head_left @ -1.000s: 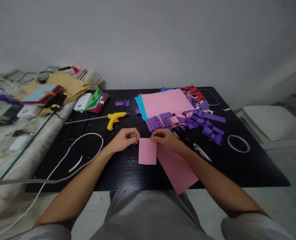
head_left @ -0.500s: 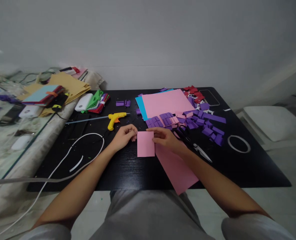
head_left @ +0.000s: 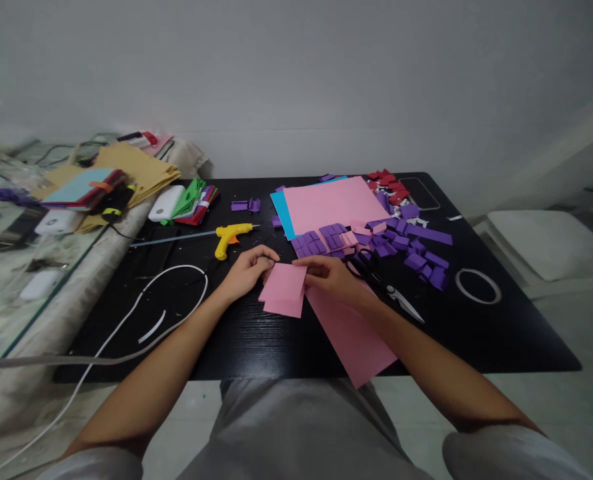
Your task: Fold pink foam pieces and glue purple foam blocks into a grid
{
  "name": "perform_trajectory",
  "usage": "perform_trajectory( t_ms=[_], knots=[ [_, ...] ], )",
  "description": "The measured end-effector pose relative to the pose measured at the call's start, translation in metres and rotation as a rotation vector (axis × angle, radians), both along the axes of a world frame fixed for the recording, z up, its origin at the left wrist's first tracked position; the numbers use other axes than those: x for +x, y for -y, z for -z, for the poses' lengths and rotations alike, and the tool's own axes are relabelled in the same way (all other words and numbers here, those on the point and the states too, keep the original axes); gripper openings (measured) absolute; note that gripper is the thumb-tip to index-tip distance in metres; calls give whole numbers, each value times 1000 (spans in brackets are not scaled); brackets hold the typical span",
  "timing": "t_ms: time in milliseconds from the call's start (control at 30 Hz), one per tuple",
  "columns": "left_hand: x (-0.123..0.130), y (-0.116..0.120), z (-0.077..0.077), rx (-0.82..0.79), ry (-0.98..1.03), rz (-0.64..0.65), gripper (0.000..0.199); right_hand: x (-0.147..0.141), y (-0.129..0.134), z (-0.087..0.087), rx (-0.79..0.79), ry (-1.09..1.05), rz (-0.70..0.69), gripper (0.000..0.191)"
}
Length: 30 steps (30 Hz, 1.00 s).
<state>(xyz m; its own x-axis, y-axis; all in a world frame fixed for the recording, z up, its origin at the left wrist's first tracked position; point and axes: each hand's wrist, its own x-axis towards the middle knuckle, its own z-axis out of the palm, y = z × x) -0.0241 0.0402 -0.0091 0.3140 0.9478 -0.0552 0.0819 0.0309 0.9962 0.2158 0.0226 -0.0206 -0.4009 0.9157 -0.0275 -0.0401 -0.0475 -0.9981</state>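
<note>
Between my hands are small pink paper pieces (head_left: 285, 288), at least two, overlapping and slightly fanned out. My left hand (head_left: 249, 270) pinches them at the upper left corner. The fingers of my right hand (head_left: 331, 277) close on their upper right edge, thumb and index together. Under my right forearm lies a larger pink sheet (head_left: 351, 337), reaching past the table's front edge. Black-handled scissors (head_left: 401, 300) rest with blades apart just right of my right hand. A yellow glue gun (head_left: 230, 239) lies beyond my left hand.
Behind my hands a big pink sheet (head_left: 331, 207) covers a blue sheet (head_left: 282, 212). Purple folded paper pieces (head_left: 416, 253) and red scraps (head_left: 389, 183) are strewn at right, near a tape ring (head_left: 478, 287). A white cable (head_left: 141, 297) loops across the left side.
The pink piece looked like a single upright rectangle before. Now it is tilted, and a second layer shows, shifted to the left. Both hands have stayed nearly in place.
</note>
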Motion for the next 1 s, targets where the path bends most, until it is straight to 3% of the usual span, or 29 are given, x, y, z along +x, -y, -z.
perform_trajectory(
  t_ms=[233, 400, 533, 733, 1000],
  knots=[
    [1, 2, -1, -27, 74, 96, 20, 0, -2, 9, 148, 146, 147, 29],
    [6, 7, 0, -20, 35, 89, 23, -3, 0, 11, 179, 166, 134, 29],
    [7, 7, 1, 36, 1, -31, 22, 0, 0, 3, 216, 188, 146, 27],
    [-1, 0, 3, 65, 25, -217, 17, 20, -15, 1, 531, 520, 469, 19],
    [1, 1, 2, 40, 65, -277, 10, 27, -22, 3, 637, 676, 448, 36]
  ],
)
